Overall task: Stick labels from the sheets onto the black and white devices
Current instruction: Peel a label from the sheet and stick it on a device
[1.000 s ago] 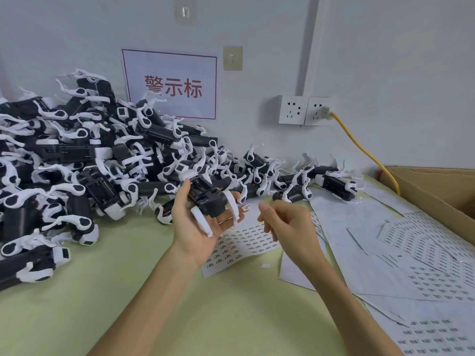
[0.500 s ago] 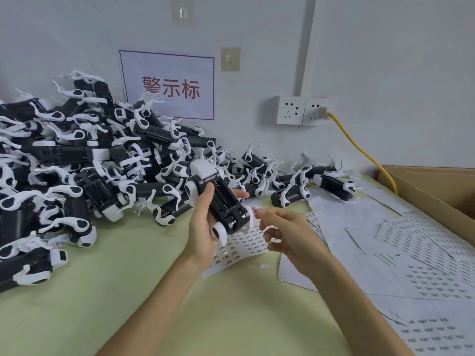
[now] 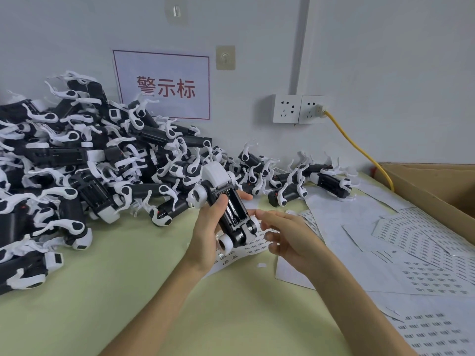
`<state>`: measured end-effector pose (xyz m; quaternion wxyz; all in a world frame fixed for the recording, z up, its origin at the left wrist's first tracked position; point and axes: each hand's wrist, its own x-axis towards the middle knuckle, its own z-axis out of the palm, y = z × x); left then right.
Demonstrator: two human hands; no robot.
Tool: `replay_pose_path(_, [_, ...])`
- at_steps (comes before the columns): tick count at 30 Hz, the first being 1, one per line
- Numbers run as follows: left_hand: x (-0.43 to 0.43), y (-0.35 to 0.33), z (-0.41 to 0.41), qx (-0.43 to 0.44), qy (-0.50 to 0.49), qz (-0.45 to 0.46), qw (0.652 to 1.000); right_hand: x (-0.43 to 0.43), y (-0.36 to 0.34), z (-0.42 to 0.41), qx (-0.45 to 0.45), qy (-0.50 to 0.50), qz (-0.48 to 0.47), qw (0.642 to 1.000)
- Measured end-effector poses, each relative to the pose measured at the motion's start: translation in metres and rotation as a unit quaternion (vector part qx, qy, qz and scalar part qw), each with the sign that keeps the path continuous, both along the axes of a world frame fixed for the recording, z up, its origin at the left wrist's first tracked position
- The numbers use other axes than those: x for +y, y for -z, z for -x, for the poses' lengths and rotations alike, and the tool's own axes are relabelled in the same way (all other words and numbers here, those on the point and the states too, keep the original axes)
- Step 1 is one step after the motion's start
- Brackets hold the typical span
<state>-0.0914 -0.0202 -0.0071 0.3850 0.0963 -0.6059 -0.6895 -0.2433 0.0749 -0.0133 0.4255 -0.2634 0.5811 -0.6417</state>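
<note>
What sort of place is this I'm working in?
Probably a small factory labelling bench: a heap of identical black and white devices against the wall, one in the left hand, label sheets over the table, a cardboard box at right.

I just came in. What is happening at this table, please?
A person is labelling small black and white devices. The left hand grips one device above the table, its underside turned up. The right hand reaches with its fingertips toward the near end of that device; whether it carries a label is too small to tell. A label sheet lies under the hands, more sheets lie at the right, and a big pile of devices sits at the left.
</note>
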Motion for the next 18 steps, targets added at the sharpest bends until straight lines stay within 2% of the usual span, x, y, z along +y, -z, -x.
replay_pose_path(5, [0.002, -0.002, 0.0, 0.012, -0.009, 0.005, 1.0, -0.001, 0.001, 0.002, -0.042, -0.008, -0.001, 0.999])
replay_pose_path(10, [0.002, -0.002, 0.0, 0.007, -0.015, 0.021, 1.0, -0.001, -0.001, 0.0, -0.023, 0.023, 0.012, 0.999])
replay_pose_path(12, [0.003, -0.001, 0.001, -0.005, -0.016, 0.025, 1.0, -0.001, -0.003, -0.003, 0.021, 0.045, 0.019, 0.999])
replay_pose_path(14, [0.004, 0.0, 0.002, -0.013, -0.022, 0.034, 0.999, -0.002, -0.004, -0.007, 0.109, 0.087, 0.026, 0.99])
replay_pose_path(16, [0.005, 0.0, 0.002, -0.01, -0.031, 0.041, 0.999, -0.001, -0.005, -0.011, 0.228, 0.162, 0.04, 0.959])
replay_pose_path(18, [0.003, -0.002, 0.001, -0.018, -0.038, 0.04, 0.998, 0.002, -0.009, -0.013, 0.283, 0.212, 0.089, 0.931])
